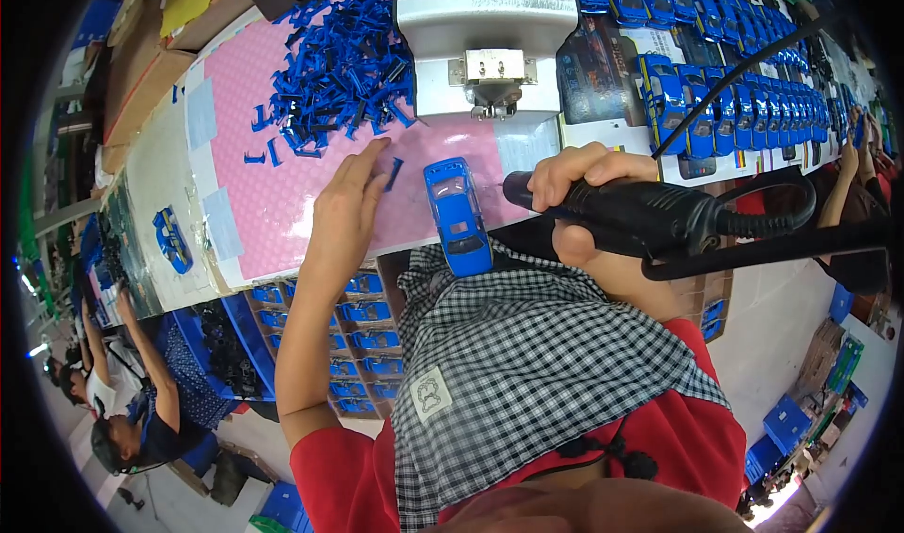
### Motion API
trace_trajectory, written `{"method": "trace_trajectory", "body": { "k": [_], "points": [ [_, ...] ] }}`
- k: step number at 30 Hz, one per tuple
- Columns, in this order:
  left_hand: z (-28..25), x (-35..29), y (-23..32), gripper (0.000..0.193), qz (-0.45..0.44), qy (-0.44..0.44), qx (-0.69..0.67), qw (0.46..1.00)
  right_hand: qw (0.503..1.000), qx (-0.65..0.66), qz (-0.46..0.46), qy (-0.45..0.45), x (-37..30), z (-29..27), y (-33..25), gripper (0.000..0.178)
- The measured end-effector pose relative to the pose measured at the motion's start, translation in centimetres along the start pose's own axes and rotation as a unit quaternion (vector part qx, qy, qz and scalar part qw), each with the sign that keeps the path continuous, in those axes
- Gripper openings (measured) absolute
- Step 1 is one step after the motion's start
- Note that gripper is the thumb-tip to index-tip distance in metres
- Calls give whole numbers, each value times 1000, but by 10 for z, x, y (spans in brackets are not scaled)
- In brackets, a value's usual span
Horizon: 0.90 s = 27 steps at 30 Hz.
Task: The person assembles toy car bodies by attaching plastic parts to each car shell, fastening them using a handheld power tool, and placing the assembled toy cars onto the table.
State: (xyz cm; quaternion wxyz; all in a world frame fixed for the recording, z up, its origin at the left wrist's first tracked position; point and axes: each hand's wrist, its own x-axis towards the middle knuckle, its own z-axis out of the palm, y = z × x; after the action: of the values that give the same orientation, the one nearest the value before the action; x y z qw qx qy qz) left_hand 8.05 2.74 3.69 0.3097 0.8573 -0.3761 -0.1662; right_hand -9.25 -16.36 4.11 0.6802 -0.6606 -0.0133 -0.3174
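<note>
My right hand [579, 180] is wrapped round a black electric screwdriver [650, 218], its tip pointing left toward a blue toy car [459, 218]. The car lies apart from both hands at the near edge of the pink mat [254, 203], its tail by my checked apron. My left hand [344, 199] is over the mat left of the car, fingers stretched out. A small blue plastic part [394, 173] lies right by its fingertips; whether they touch it I cannot tell. Beyond that hand spreads a heap of similar blue parts [339, 72].
A grey metal machine [485, 24] stands at the mat's far side. Rows of blue toy cars [744, 109] fill the right of the bench. The screwdriver's cable [767, 199] loops at right. Another car [172, 239] lies far left. Compartmented boxes [377, 340] sit below the edge. Co-workers sit left and right.
</note>
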Motion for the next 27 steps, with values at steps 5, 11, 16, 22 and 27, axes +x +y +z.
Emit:
{"method": "trace_trajectory", "body": {
  "k": [5,11,16,22,27],
  "points": [
    [-3,6,-13,33,170,5,83,982,1000,-4,-17,6,-1,2,1,50],
    [1,9,-30,24,226,-19,124,966,998,3,-63,9,-5,0,15,50],
    [5,8,-3,23,123,15,-9,992,999,-3,-51,6,-6,-1,12,51],
    [23,15,21,20,145,14,-24,989,998,16,-48,-33,-1,-10,11,53],
    [28,17,25,15,135,21,9,991,997,20,-50,-47,-2,-17,14,56]
  ]
}}
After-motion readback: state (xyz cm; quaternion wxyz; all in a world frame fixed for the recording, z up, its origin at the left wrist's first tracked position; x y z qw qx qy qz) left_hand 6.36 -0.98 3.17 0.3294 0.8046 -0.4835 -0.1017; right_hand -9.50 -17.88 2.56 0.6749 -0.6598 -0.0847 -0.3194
